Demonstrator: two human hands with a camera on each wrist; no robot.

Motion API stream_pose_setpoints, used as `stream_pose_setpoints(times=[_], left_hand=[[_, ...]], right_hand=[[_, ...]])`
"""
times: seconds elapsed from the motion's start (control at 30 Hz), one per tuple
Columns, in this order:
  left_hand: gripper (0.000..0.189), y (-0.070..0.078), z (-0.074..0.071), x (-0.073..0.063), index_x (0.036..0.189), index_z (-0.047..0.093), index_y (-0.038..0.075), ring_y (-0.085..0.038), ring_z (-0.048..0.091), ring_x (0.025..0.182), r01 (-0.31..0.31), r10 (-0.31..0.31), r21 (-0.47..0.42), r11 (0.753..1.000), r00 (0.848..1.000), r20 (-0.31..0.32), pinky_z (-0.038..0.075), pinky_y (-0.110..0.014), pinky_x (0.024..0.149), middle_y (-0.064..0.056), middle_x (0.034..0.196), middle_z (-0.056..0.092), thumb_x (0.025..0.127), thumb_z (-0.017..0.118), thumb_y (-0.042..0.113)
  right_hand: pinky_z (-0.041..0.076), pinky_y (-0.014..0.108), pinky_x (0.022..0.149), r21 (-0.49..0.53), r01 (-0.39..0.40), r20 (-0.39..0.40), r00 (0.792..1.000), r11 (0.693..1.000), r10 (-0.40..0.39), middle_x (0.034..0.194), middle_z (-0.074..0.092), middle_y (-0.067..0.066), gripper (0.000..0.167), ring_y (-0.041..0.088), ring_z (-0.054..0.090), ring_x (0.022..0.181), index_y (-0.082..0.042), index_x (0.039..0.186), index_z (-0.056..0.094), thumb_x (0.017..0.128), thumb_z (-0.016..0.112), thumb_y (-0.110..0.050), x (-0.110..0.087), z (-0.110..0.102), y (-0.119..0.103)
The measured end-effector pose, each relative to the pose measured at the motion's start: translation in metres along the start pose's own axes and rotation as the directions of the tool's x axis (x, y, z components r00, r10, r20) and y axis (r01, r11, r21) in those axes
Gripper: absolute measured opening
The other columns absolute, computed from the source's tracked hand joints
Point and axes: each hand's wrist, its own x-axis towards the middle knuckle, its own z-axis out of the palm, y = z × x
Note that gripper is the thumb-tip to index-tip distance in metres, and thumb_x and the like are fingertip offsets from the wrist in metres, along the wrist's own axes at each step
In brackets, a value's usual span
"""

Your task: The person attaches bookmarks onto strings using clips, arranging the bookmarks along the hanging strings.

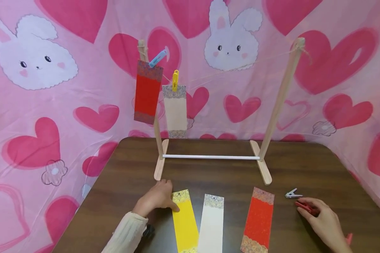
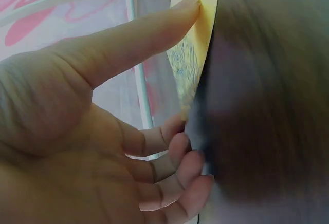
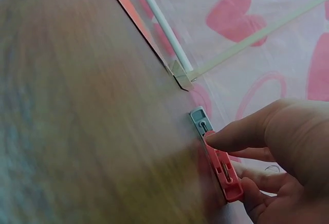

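My left hand (image 1: pixel 158 196) is at the upper left edge of a yellow card (image 1: pixel 185 225) with a patterned border. Its thumb lies against the card, while the other fingertips rest on the table by the card's corner, well apart from the thumb. On the right, my right hand (image 1: pixel 324 219) pinches a red clothespin (image 3: pixel 224 170) between thumb and fingers, low over the tabletop. Just beyond the fingertips lies a white clothespin (image 1: pixel 293 194). A white card (image 1: pixel 211 221) overlaps the yellow card's lower part, and a red card (image 1: pixel 258 219) lies further right.
A wooden stand with a white crossbar (image 1: pixel 209 157) and a string stands at the back. From the string hang a red card (image 1: pixel 147 95) with a blue clothespin (image 1: pixel 158 58) and a white card (image 1: pixel 175 114) with a yellow clothespin (image 1: pixel 175 80). Another red clip (image 1: pixel 349 239) shows beside my right wrist.
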Motion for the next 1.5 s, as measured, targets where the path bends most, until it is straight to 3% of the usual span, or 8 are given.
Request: stream_pose_setpoints(times=[0.13,0.3,0.43,0.63,0.77,0.97,1.23,1.5], left_hand=[[0.062,0.001,-0.003,0.002,0.102,0.055,0.003,-0.023,0.048,0.08,-0.022,0.024,-0.051,0.998,0.999,0.044,0.049,-0.039,0.072,-0.007,0.089,0.05,0.065,0.093,0.035],[0.048,-0.005,-0.016,0.006,0.096,0.048,0.009,-0.02,0.05,0.063,-0.09,0.091,-0.233,0.968,0.996,-0.006,0.045,-0.029,0.057,-0.006,0.076,0.052,0.075,0.088,0.023],[0.043,-0.007,-0.026,0.009,0.098,0.045,0.007,-0.021,0.058,0.06,-0.161,0.153,-0.39,0.906,0.987,-0.052,0.047,-0.029,0.057,-0.005,0.07,0.06,0.081,0.083,0.015],[0.041,-0.006,-0.031,0.012,0.11,0.045,0.0,-0.028,0.067,0.063,-0.223,0.206,-0.596,0.771,0.974,-0.097,0.06,-0.039,0.065,-0.009,0.075,0.069,0.086,0.077,0.004],[0.044,-0.005,-0.034,0.012,0.12,0.047,0.0,-0.035,0.068,0.07,-0.28,0.214,-0.634,0.72,0.96,-0.181,0.06,-0.047,0.072,-0.01,0.081,0.072,0.087,0.075,0.003],[0.042,-0.003,-0.044,0.007,0.122,0.051,0.004,-0.027,0.069,0.083,-0.341,0.176,-0.64,0.689,0.935,-0.309,0.059,-0.035,0.08,-0.011,0.093,0.074,0.087,0.074,0.002],[0.03,0.002,-0.051,0.0,0.112,0.057,-0.002,-0.027,0.066,0.081,-0.39,0.159,-0.674,0.627,0.911,-0.38,0.056,-0.027,0.077,-0.015,0.093,0.072,0.088,0.073,0.001],[0.024,0.008,-0.057,-0.014,0.109,0.063,0.0,-0.025,0.066,0.084,-0.418,0.126,-0.649,0.636,0.886,-0.447,0.056,-0.026,0.076,-0.013,0.095,0.072,0.089,0.074,0.007]], right_hand=[[0.036,0.01,0.062,0.009,0.011,-0.008,1.0,1.0,-0.01,0.094,0.065,0.006,0.026,-0.018,0.046,0.078,-0.009,0.098,0.074,0.075,0.085,-0.009,-0.004,0.004,0.002],[0.036,0.01,0.062,0.017,0.025,-0.029,0.999,1.0,-0.025,0.092,0.066,0.001,0.025,-0.016,0.048,0.076,-0.009,0.097,0.074,0.074,0.085,-0.006,-0.004,0.004,0.002],[0.036,0.012,0.061,0.012,0.015,-0.017,1.0,1.0,-0.014,0.09,0.066,-0.008,0.023,-0.014,0.051,0.074,-0.011,0.098,0.075,0.077,0.084,-0.009,-0.002,0.002,0.0],[0.036,0.014,0.062,0.003,0.005,-0.009,1.0,1.0,-0.005,0.087,0.07,-0.005,0.024,-0.014,0.053,0.073,-0.012,0.097,0.076,0.075,0.086,-0.011,0.001,-0.001,-0.001],[0.036,0.016,0.062,0.009,-0.005,-0.027,1.0,1.0,0.005,0.082,0.071,-0.005,0.024,-0.014,0.053,0.071,-0.013,0.096,0.076,0.075,0.087,-0.014,-0.001,-0.003,0.001],[0.039,0.01,0.061,0.047,-0.015,-0.07,0.997,0.999,0.019,0.076,0.068,-0.018,0.022,-0.018,0.052,0.069,-0.013,0.097,0.075,0.077,0.086,-0.015,-0.004,-0.003,0.001],[0.042,0.007,0.059,0.095,0.016,-0.108,0.994,0.995,-0.006,0.08,0.064,-0.025,0.037,-0.016,0.053,0.067,-0.01,0.114,0.07,0.079,0.084,-0.01,-0.004,-0.005,-0.005],[0.042,0.0,0.066,0.108,0.057,-0.137,0.99,0.993,-0.042,0.093,0.057,-0.035,0.018,-0.022,0.051,0.078,-0.008,0.1,0.077,0.083,0.08,-0.007,-0.003,-0.007,-0.009]])
